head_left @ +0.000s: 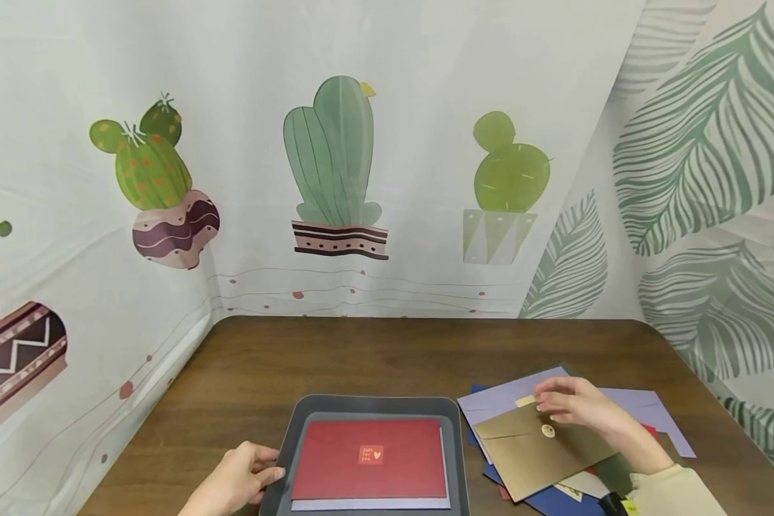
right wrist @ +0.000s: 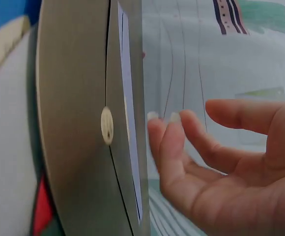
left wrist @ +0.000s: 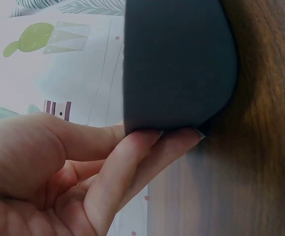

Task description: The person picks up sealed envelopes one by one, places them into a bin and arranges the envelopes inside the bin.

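The left hand [head_left: 240,471] clamps thumb and fingers on the left wall of one smooth, round-cornered grey tray [head_left: 380,403], well in from the wood-grained tabletop's [head_left: 264,365] far edge, which holds one red envelope [head_left: 368,480] bearing a square sticker [head_left: 371,455], pale paper [head_left: 361,504] peeking out beneath. The right hand [head_left: 580,410], fingers loosely bent and slightly apart, hovers over one shiny gold envelope [head_left: 516,444] with a round seal [head_left: 548,431], topmost on a heap of overlapping envelopes [head_left: 658,416] toward the right edge.

A person's left hand [left wrist: 105,187] holds a dark grey, smooth-walled tray [left wrist: 177,64], two fingertips pressed against its side. The tray rests on a brown wood-grain table [left wrist: 265,147], near a white cactus-printed cloth [left wrist: 14,83].
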`<state>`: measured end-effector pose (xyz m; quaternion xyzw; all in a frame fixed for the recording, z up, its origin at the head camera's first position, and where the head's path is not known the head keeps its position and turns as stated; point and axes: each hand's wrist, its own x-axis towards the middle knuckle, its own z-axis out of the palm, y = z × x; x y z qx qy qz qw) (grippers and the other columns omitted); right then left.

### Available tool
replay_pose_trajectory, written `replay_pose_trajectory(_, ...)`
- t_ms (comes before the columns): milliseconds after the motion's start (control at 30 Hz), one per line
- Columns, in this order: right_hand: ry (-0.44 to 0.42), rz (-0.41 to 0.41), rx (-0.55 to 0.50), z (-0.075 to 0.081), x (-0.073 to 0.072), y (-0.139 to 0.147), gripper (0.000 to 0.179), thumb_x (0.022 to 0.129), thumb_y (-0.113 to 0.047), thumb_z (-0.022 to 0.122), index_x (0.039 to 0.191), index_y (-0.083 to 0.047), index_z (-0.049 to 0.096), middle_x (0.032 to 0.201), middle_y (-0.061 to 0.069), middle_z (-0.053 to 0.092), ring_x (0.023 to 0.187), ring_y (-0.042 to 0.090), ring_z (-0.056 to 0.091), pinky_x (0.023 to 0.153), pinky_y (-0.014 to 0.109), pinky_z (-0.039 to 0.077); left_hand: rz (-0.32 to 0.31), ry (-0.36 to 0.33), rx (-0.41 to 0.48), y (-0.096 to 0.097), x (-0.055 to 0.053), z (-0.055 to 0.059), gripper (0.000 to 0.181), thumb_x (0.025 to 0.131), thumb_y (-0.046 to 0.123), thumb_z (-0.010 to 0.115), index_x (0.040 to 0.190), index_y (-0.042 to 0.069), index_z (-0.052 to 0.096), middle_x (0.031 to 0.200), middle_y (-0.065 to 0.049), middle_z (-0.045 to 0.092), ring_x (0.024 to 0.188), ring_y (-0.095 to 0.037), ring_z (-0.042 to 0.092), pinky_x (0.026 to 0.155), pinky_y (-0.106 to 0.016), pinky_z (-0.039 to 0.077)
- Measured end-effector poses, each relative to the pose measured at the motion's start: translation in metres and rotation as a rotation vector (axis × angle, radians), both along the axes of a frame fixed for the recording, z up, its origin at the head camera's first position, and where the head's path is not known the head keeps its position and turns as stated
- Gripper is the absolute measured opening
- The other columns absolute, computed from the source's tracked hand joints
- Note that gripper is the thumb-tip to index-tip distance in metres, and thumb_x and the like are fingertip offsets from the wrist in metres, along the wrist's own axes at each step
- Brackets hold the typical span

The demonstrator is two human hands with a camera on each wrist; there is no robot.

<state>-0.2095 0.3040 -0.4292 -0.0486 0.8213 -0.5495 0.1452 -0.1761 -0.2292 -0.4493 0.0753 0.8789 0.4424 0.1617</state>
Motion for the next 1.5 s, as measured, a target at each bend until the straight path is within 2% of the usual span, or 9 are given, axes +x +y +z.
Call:
replay_pose_trajectory(233, 0.048, -0.106, 0.223, -0.002, -0.002, 0.014, 0.037, 0.095, -0.009, 0.056, 0.120, 0.017, 0.049, 0.116, 0.033, 0.058, 0.097, 0.029, 0.062, 0.078, 0.037, 0.057, -0.011, -0.020, 0.020, -0.001, 0.000, -0.002, 0.035, 0.091, 0.003, 0.064, 0.113, -0.023, 0.056, 0.091, -0.021, 0.072, 0.082, -0.026, 0.071, 0.065, -0.038, 0.062)
replay_pose_trajectory(367, 0.059, -0.146, 0.312, -0.004, -0.005, 0.022, 0.048, 0.092, -0.010, 0.061, 0.126, 0.018, 0.041, 0.123, 0.040, 0.048, 0.105, 0.042, 0.055, 0.080, 0.043, 0.056, -0.024, -0.019, 0.032, -0.002, 0.000, -0.003, 0.035, 0.091, 0.003, 0.064, 0.113, -0.023, 0.056, 0.091, -0.020, 0.072, 0.083, -0.026, 0.071, 0.065, -0.038, 0.062)
replay_pose_trajectory(500, 0.054, -0.154, 0.347, -0.007, -0.006, 0.029, 0.058, 0.089, -0.010, 0.064, 0.129, 0.019, 0.035, 0.127, 0.045, 0.038, 0.114, 0.052, 0.044, 0.082, 0.045, 0.054, -0.025, -0.013, 0.035, -0.003, 0.000, -0.003, 0.035, 0.091, 0.003, 0.064, 0.113, -0.023, 0.056, 0.091, -0.021, 0.072, 0.082, -0.027, 0.071, 0.065, -0.038, 0.062)
replay_pose_trajectory(700, 0.076, -0.159, 0.389, -0.009, -0.008, 0.032, 0.059, 0.085, -0.010, 0.067, 0.127, 0.019, 0.035, 0.126, 0.046, 0.038, 0.113, 0.054, 0.043, 0.088, 0.053, 0.049, -0.008, 0.007, 0.024, -0.002, -0.001, -0.002, 0.033, 0.090, 0.003, 0.065, 0.111, -0.022, 0.058, 0.091, -0.021, 0.072, 0.082, -0.027, 0.071, 0.063, -0.037, 0.062)
replay_pose_trajectory(933, 0.104, -0.155, 0.482, -0.012, -0.012, 0.034, 0.065, 0.085, -0.017, 0.069, 0.125, 0.021, 0.036, 0.112, 0.037, 0.049, 0.097, 0.039, 0.050, 0.081, 0.046, 0.048, 0.001, 0.011, 0.007, -0.001, -0.001, -0.001, 0.034, 0.090, 0.004, 0.065, 0.111, -0.021, 0.058, 0.090, -0.019, 0.072, 0.082, -0.026, 0.070, 0.063, -0.036, 0.062)
replay_pose_trajectory(1233, 0.109, -0.184, 0.639, -0.017, -0.014, 0.033, 0.085, 0.078, -0.038, 0.078, 0.124, 0.023, 0.038, 0.114, 0.043, 0.051, 0.103, 0.053, 0.052, 0.081, 0.055, 0.050, 0.011, 0.011, 0.005, 0.000, 0.000, -0.001, 0.034, 0.089, 0.003, 0.066, 0.110, -0.022, 0.058, 0.089, -0.020, 0.072, 0.081, -0.026, 0.070, 0.063, -0.037, 0.062)
replay_pose_trajectory(1500, 0.090, -0.196, 0.697, -0.017, -0.016, 0.032, 0.090, 0.072, -0.040, 0.083, 0.121, 0.022, 0.038, 0.116, 0.043, 0.050, 0.103, 0.057, 0.050, 0.082, 0.057, 0.048, 0.006, 0.004, 0.020, -0.001, 0.000, -0.002, 0.035, 0.089, 0.003, 0.066, 0.111, -0.023, 0.057, 0.091, -0.022, 0.072, 0.082, -0.026, 0.070, 0.063, -0.037, 0.062)
